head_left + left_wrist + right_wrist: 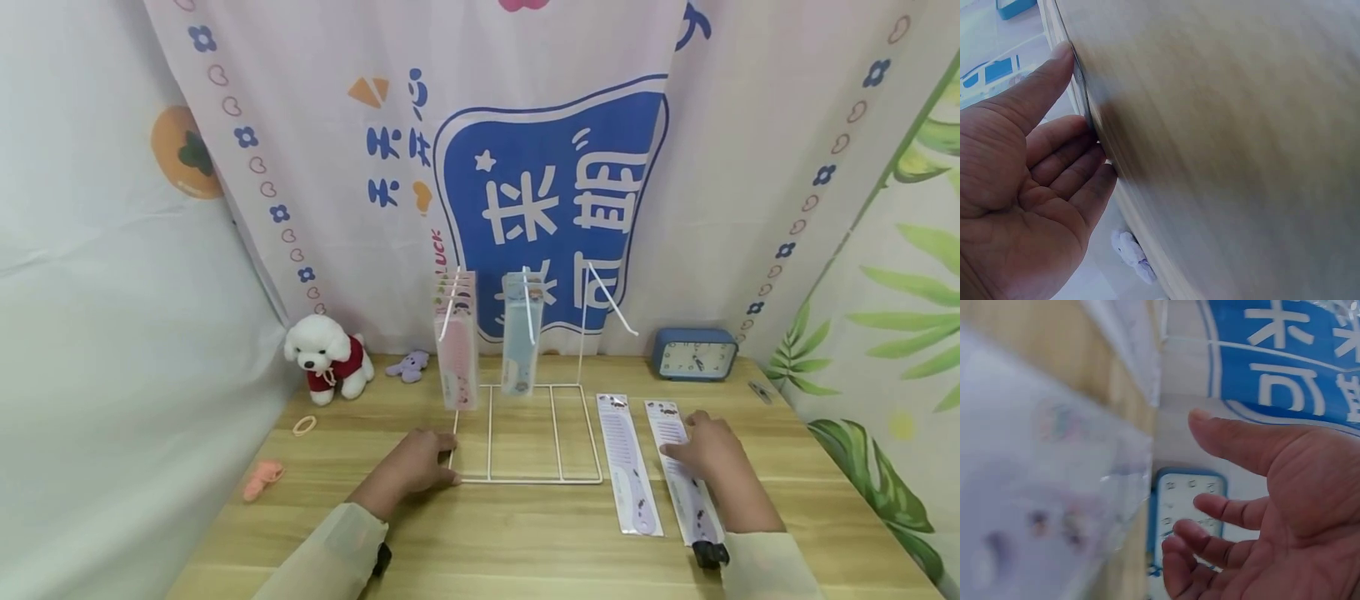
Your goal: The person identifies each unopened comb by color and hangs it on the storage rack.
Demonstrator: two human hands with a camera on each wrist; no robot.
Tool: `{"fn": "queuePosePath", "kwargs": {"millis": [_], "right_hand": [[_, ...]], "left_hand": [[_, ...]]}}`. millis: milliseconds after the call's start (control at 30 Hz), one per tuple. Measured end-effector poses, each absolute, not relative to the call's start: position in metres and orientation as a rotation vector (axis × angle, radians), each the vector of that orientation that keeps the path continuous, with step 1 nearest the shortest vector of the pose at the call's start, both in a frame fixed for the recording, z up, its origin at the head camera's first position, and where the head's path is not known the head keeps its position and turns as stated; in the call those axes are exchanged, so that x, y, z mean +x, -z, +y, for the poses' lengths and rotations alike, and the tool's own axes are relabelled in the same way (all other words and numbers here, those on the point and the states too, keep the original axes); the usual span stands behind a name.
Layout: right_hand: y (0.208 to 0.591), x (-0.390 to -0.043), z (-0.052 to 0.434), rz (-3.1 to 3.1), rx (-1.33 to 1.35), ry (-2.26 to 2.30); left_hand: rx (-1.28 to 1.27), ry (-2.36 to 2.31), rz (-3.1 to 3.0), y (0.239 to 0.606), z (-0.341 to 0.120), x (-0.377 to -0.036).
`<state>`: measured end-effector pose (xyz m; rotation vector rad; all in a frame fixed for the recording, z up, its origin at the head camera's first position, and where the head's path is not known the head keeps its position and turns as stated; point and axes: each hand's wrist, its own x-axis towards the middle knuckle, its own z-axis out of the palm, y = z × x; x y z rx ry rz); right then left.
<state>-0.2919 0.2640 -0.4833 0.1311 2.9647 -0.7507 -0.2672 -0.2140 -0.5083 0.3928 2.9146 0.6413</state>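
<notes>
On the tabletop (525,533), my left hand (417,467) rests fingers-relaxed against the white wire rack (525,433); my right hand (708,450) lies flat, fingers extended, on the rightmost packaged comb (684,475).

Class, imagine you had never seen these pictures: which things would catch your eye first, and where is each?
First the white wire display rack at the table's middle, with packaged pink combs and blue combs hanging on its hooks. Next, two packaged purple combs lying flat to its right, the right hand resting on the farther one, while the left hand touches the rack's base. A white plush dog sits far left.
</notes>
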Motion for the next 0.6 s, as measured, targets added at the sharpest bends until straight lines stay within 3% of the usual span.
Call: {"fn": "queuePosePath", "kwargs": {"millis": [200,600], "right_hand": [[0.5,-0.291,0.267,2.874,0.284,0.725],[0.502,-0.292,0.275,2.814,0.325,0.683]], "left_hand": [[0.389,-0.638,2.914,0.509,-0.213,-0.267],[0.371,-0.617,2.913,0.51,-0.213,-0.267]]}}
